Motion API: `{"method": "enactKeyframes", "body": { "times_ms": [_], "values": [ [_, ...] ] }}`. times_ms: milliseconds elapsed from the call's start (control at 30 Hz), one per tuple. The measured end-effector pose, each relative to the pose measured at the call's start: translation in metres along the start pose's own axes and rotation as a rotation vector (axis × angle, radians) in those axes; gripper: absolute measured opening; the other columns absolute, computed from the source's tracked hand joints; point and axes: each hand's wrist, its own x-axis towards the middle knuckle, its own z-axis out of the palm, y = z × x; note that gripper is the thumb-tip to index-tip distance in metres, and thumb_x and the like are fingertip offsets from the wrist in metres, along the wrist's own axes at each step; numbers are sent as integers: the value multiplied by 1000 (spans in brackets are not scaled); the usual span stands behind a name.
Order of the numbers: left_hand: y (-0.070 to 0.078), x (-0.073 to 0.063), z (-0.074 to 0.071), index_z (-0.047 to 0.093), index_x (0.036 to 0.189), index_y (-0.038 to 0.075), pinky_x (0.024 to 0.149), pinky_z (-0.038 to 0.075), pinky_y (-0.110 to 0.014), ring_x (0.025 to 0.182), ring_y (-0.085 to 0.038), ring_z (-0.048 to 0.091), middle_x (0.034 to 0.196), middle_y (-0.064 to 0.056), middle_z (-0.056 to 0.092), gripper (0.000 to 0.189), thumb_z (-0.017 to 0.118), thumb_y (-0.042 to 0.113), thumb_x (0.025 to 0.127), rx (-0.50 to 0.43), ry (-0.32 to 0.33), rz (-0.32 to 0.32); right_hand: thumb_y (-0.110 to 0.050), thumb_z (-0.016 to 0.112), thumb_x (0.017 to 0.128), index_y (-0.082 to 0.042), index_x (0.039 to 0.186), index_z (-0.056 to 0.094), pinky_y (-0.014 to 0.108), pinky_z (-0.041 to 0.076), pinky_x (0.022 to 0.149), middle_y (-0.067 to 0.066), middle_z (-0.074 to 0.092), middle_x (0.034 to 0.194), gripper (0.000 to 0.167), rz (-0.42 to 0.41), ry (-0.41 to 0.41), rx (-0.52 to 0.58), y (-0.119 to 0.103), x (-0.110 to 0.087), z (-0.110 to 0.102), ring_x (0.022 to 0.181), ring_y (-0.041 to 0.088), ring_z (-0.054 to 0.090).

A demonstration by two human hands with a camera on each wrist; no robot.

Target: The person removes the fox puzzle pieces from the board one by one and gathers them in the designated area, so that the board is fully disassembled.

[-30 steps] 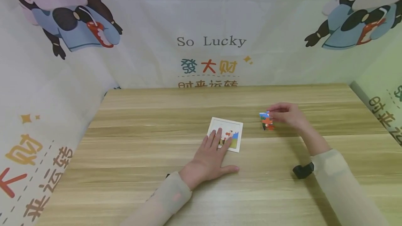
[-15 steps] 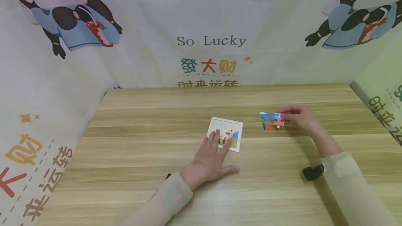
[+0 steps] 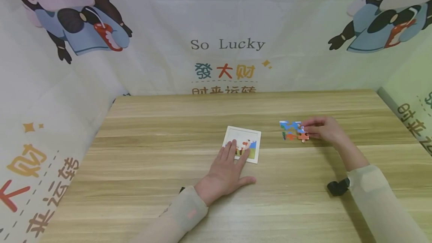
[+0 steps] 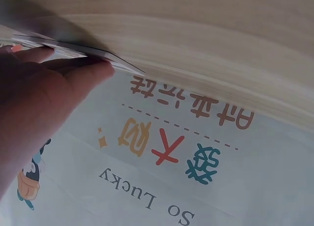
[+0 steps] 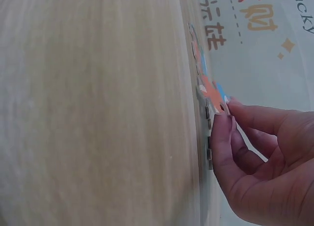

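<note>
My left hand [image 3: 222, 173] lies flat with its fingers spread, fingertips on a white-framed puzzle board [image 3: 258, 147]. The board holds part of a picture with blue sky and green ground; my fingers cover some of it. To the right, my right hand [image 3: 324, 128] pinches an orange and blue jigsaw piece [image 3: 303, 137] between thumb and fingers. In the right wrist view the pinched jigsaw piece [image 5: 214, 96] is tilted above the table. Several loose jigsaw pieces [image 3: 289, 126], blue, green and orange, lie just left of my right fingertips.
The wooden table [image 3: 152, 141] ends at a printed white cloth backdrop [image 3: 158, 44] behind and at the sides. A black wrist device [image 3: 338, 187] sits by my right sleeve [image 3: 374, 194].
My right hand has moved to the right and slightly toward me with a jigsaw piece, uncovering and spreading out the loose pieces. My left hand stays on the board.
</note>
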Motion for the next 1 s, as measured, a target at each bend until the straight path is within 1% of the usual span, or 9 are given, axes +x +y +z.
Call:
{"method": "enactKeyframes", "body": {
  "times_ms": [133, 267, 400, 533, 667, 833, 900, 1000],
  "values": [
    [1, 0, -1, 26, 159, 24, 126, 19, -42, 155, -32, 19, 165, -21, 19, 81, 45, 68, 94, 18, 0, -9, 0, 60, 96, 18, 126, 55, 16, 58, 75, -19, 65, 84, 35, 0, 11, -45, 1, 1, 1, 79, -7, 64],
    [2, 0, -3, 27, 159, 25, 126, 20, -42, 155, -31, 20, 165, -20, 20, 80, 45, 68, 95, 17, 0, -17, 2, 60, 96, 22, 128, 51, 16, 58, 73, -18, 67, 82, 39, -10, 18, -68, 5, 3, 2, 77, -7, 64],
    [2, 0, -4, 28, 159, 25, 126, 21, -42, 154, -32, 21, 165, -19, 21, 79, 45, 68, 95, 11, -3, -21, 0, 62, 96, 21, 129, 50, 16, 57, 72, -17, 67, 84, 42, -10, 24, -101, 6, 5, 3, 76, -7, 63],
    [3, 1, -3, 29, 158, 24, 126, 21, -43, 153, -33, 22, 166, -15, 21, 79, 44, 69, 95, 19, 1, -19, 1, 61, 96, 22, 129, 50, 17, 58, 74, -16, 67, 85, 41, -8, 24, -92, 6, 5, 3, 77, -8, 63],
    [3, 0, -3, 31, 157, 23, 126, 21, -43, 153, -32, 23, 166, -12, 21, 78, 46, 68, 95, 30, 28, -2, 3, 60, 96, 23, 128, 50, 17, 58, 75, -16, 68, 86, 39, -18, 20, -76, 5, 3, 2, 79, -8, 64],
    [2, -1, -5, 33, 156, 21, 125, 23, -40, 152, -30, 26, 166, -10, 25, 76, 48, 65, 96, 55, 63, 34, -1, 61, 96, 20, 127, 53, 16, 58, 73, -19, 70, 86, 39, -17, 33, -106, 3, 1, 1, 78, -8, 65],
    [2, -2, -6, 33, 157, 20, 125, 23, -38, 153, -30, 26, 166, -11, 24, 76, 47, 64, 96, 54, 64, 42, -3, 61, 97, 19, 128, 54, 16, 57, 73, -19, 71, 86, 39, -19, 39, -126, 2, 1, 1, 78, -9, 65],
    [2, -1, -6, 29, 158, 21, 126, 21, -37, 154, -30, 22, 167, -13, 21, 78, 46, 64, 96, 33, 41, 37, -5, 61, 97, 18, 128, 54, 16, 57, 74, -15, 72, 91, 39, -30, 37, -144, 1, 0, 0, 79, -8, 65]
  ]
}}
